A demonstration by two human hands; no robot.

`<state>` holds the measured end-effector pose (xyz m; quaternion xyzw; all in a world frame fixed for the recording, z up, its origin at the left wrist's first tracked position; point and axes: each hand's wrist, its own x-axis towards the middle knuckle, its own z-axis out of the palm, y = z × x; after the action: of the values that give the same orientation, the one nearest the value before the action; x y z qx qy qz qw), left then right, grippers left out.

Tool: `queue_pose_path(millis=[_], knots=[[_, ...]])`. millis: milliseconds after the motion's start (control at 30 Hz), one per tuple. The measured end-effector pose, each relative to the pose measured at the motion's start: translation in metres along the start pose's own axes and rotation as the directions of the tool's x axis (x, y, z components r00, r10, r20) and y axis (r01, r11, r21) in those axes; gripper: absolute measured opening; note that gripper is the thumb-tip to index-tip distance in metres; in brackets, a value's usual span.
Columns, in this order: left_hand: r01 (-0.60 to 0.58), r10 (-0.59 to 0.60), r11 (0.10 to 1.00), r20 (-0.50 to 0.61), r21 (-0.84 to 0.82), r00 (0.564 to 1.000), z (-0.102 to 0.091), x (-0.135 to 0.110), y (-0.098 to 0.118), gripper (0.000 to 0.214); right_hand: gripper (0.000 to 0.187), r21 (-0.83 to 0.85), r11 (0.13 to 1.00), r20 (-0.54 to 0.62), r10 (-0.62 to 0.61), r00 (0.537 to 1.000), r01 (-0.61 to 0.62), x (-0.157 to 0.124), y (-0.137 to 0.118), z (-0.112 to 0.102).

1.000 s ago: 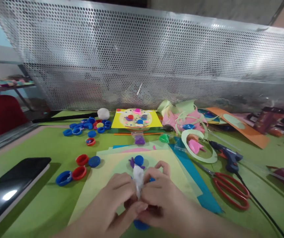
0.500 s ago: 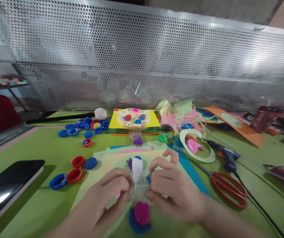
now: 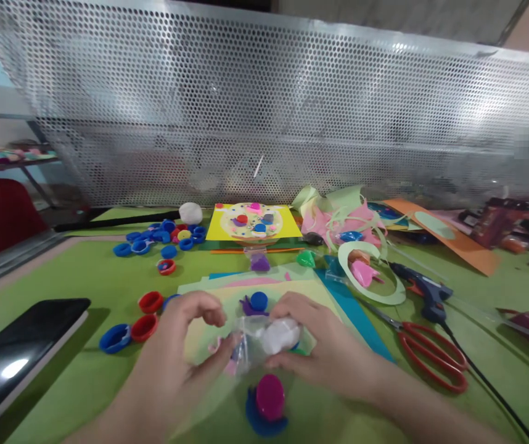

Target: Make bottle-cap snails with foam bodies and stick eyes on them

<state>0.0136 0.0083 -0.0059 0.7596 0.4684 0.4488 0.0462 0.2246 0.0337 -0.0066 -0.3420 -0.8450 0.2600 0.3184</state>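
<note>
My left hand (image 3: 179, 351) and my right hand (image 3: 320, 342) are closed together on a small clear plastic bag (image 3: 255, 345) with a white lump (image 3: 279, 336) inside it. They hover over a stack of pale coloured paper sheets (image 3: 301, 287). A magenta blob on a blue cap (image 3: 268, 404) lies just below the hands. A blue cap on a purple piece (image 3: 256, 302) sits just beyond the fingers.
Red and blue bottle caps (image 3: 135, 320) lie left of the hands, with more (image 3: 163, 237) further back. A dark phone (image 3: 15, 354) lies at left. Red-handled scissors (image 3: 431, 351) and a glue gun (image 3: 424, 290) lie at right. A perforated metal screen (image 3: 264, 111) stands behind.
The hands have drawn slightly apart and turned the bag from upright to lying sideways. The white lump now sits by the right hand's fingers.
</note>
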Motion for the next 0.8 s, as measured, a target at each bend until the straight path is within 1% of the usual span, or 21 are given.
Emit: queue_pose_path(millis=[33,67,100,167,200,233,267,333,400,433,500,567,600,700,733,800], knots=[[0.003,-0.003,1.0,-0.065,0.0,0.998,0.0,0.0,0.0,0.013,0.025,0.04,0.999,0.023,0.004,1.0,-0.005,0.0,-0.002,0.0],[-0.021,0.023,0.999,-0.085,0.026,0.996,-0.001,0.0,0.001,0.012,0.022,0.074,0.997,0.045,-0.004,0.999,0.0,-0.001,-0.004,0.0],[-0.062,0.068,0.995,-0.076,0.074,0.995,-0.003,0.0,0.003,0.011,0.021,0.101,0.995,0.064,-0.016,0.998,0.009,-0.001,-0.006,-0.001],[-0.154,0.161,0.971,-0.02,0.18,0.987,-0.006,0.0,0.006,0.012,0.019,0.146,0.989,0.077,-0.031,0.997,0.019,-0.002,-0.009,-0.002],[-0.175,0.183,0.964,-0.022,0.202,0.983,-0.007,0.0,0.008,0.01,0.018,0.163,0.986,0.069,-0.031,0.997,0.019,-0.002,-0.01,-0.002],[-0.173,0.184,0.968,-0.04,0.183,0.982,-0.008,-0.001,0.009,0.008,0.018,0.176,0.984,0.06,-0.026,0.998,0.015,-0.002,-0.01,-0.002],[-0.16,0.17,0.977,-0.06,0.139,0.984,-0.008,-0.001,0.009,0.017,0.018,0.186,0.983,0.056,-0.019,0.998,0.009,-0.002,-0.01,-0.002],[-0.134,0.136,0.99,-0.064,0.04,0.989,-0.007,-0.004,0.009,0.044,0.018,0.196,0.981,0.052,-0.005,0.999,-0.005,-0.002,-0.009,-0.002],[-0.119,0.118,0.993,-0.02,-0.023,0.993,-0.005,-0.007,0.007,0.062,0.018,0.199,0.98,0.068,0.002,0.998,-0.016,-0.001,-0.008,-0.001],[-0.119,0.12,0.992,0.018,-0.036,0.993,-0.004,-0.008,0.007,0.066,0.019,0.199,0.98,0.078,-0.001,0.997,-0.015,-0.001,-0.007,-0.001],[-0.127,0.131,0.991,0.079,-0.049,0.988,-0.002,-0.01,0.005,0.068,0.018,0.202,0.979,0.096,-0.015,0.995,-0.005,-0.001,-0.006,-0.001],[-0.137,0.139,0.99,0.105,-0.023,0.985,-0.001,-0.011,0.004,0.068,0.017,0.206,0.979,0.104,-0.024,0.994,0.002,-0.002,-0.005,0.0],[-0.131,0.131,0.991,0.098,-0.002,0.987,-0.001,-0.011,0.003,0.07,0.016,0.209,0.978,0.102,-0.02,0.995,-0.002,-0.002,-0.005,0.0],[-0.059,0.056,0.997,0.047,0.054,0.997,0.0,-0.011,0.001,0.078,0.017,0.224,0.974,0.109,0.021,0.994,-0.045,-0.002,-0.005,0.001],[-0.039,0.037,0.998,0.029,0.058,0.999,0.0,-0.011,0.001,0.08,0.018,0.233,0.971,0.116,0.036,0.993,-0.062,-0.002,-0.005,0.002],[-0.021,0.02,0.999,0.029,0.032,0.999,0.002,-0.012,-0.001,0.084,0.018,0.262,0.962,0.127,0.048,0.991,-0.08,-0.001,-0.006,0.002]])
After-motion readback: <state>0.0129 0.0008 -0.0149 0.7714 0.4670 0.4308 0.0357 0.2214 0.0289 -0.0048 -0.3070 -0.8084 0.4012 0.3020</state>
